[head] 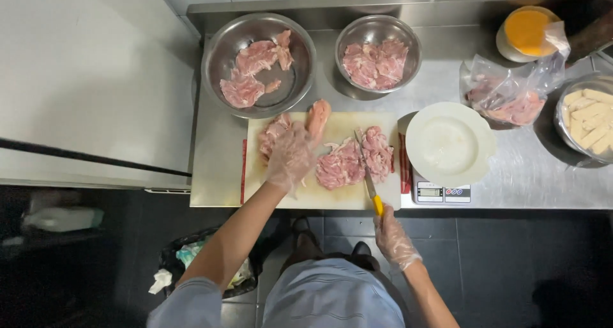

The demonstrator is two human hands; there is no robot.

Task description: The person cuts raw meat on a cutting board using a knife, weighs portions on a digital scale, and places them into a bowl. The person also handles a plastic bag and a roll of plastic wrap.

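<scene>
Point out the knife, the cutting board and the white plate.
knife (365, 168), head view, on the blade.
cutting board (332, 197), head view, bare near edge.
white plate (476, 165), head view, on the rim.

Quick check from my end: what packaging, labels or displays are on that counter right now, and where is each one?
Scale display: small grey screen on the white scale's front edge, under the white plate, coloured buttons beside it.
Plastic bag: clear, crumpled, pink meat inside, right of the plate.
Round tub: back right corner, orange contents, film over it.
Film-covered bowl: far right edge, pale sticks inside.
</scene>
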